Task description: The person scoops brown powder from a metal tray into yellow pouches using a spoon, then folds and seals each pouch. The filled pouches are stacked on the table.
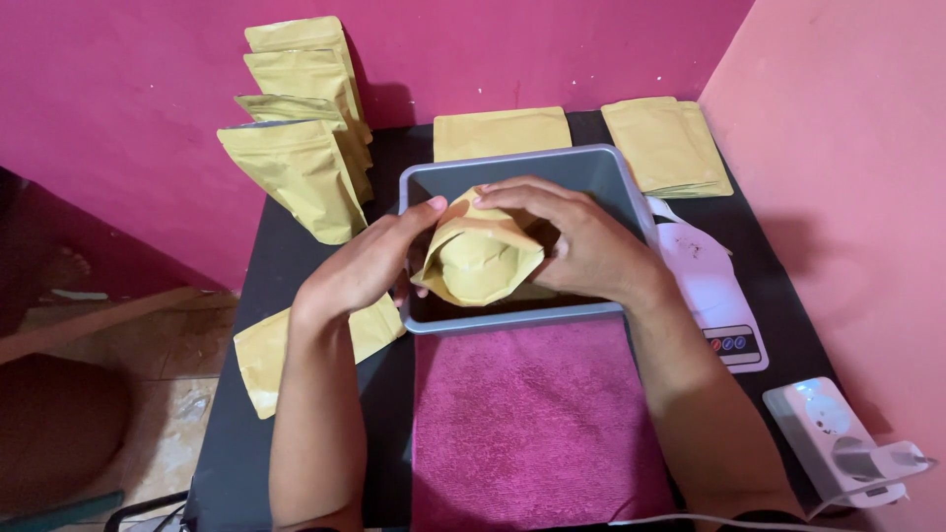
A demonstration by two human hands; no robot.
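Observation:
A yellow-brown paper pouch (480,258) is held open over a grey rectangular tub (591,169), its bottom bulging toward the camera. My left hand (367,264) grips the pouch's left side with the thumb on its upper edge. My right hand (581,241) covers the pouch's top and right side. Both hands reach over the tub's near rim.
Several filled upright pouches (296,167) stand at the back left against the pink wall. Flat pouch stacks (501,131) (668,143) lie behind the tub; another flat pouch (271,355) lies front left. A magenta cloth (537,424), a white scale (714,296) and a power strip (838,433) share the black table (296,256).

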